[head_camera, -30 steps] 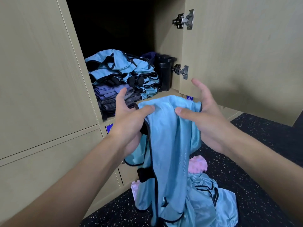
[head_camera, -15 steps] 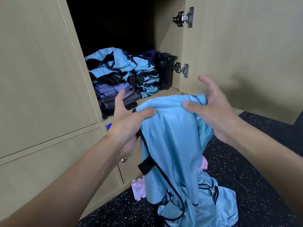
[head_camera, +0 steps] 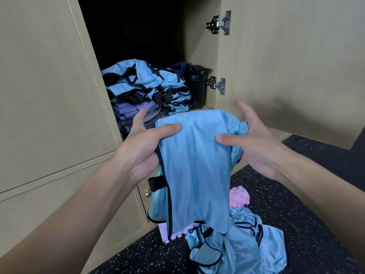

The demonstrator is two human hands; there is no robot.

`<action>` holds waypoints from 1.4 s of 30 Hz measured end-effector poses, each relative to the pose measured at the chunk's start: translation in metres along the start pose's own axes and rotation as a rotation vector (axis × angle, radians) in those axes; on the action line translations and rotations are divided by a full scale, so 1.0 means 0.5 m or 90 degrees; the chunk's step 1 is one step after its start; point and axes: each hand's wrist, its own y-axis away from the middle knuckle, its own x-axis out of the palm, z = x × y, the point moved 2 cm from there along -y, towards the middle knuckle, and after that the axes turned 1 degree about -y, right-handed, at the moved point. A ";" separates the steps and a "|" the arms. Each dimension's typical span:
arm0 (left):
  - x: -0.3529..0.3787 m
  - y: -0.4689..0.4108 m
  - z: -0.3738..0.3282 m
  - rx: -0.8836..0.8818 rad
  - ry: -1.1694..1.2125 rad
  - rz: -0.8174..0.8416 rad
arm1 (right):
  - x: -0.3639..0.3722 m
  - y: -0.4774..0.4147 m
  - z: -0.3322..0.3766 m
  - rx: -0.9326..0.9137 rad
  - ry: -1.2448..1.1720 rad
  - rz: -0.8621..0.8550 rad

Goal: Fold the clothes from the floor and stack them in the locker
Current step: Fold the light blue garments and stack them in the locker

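A light blue vest with black trim (head_camera: 197, 167) hangs doubled over between my two hands in front of the open locker (head_camera: 138, 36). My left hand (head_camera: 142, 147) pinches its left top edge, thumb on top. My right hand (head_camera: 254, 143) holds the right top edge, thumb on the front and fingers spread behind. Inside the locker lies a stack of folded blue vests (head_camera: 146, 84) on top of purple and grey clothes (head_camera: 134, 113). More blue vests (head_camera: 237, 244) lie crumpled on the floor below.
A black container (head_camera: 197, 86) stands at the locker's right, behind the stack. The open locker door (head_camera: 286, 66) with two metal hinges stands to the right. A pink item (head_camera: 239, 196) lies on the dark speckled floor (head_camera: 296, 204). Shut locker doors fill the left.
My hands have moved apart and lifted, spreading the vest's top edge wide. The vest now hangs flatter and shorter, closer to the locker opening.
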 end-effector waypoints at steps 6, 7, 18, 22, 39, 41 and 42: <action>-0.008 -0.006 0.003 0.050 -0.030 -0.026 | -0.004 0.000 0.016 -0.075 -0.027 -0.097; -0.006 -0.007 0.005 0.055 -0.034 -0.019 | -0.004 -0.001 0.015 -0.075 -0.015 -0.095; -0.004 -0.001 0.010 0.064 -0.245 0.059 | -0.011 -0.001 0.017 -0.059 0.173 0.020; -0.017 -0.012 0.007 0.140 -0.418 0.048 | -0.015 0.001 0.020 -0.090 0.300 0.022; -0.033 -0.027 0.004 0.279 -0.678 0.053 | -0.045 -0.007 0.023 -0.218 0.587 0.050; -0.031 -0.027 0.008 0.271 -0.681 0.037 | -0.041 -0.003 0.021 -0.220 0.634 0.045; -0.029 -0.027 0.009 0.276 -0.687 0.025 | -0.038 -0.002 0.021 -0.226 0.648 0.029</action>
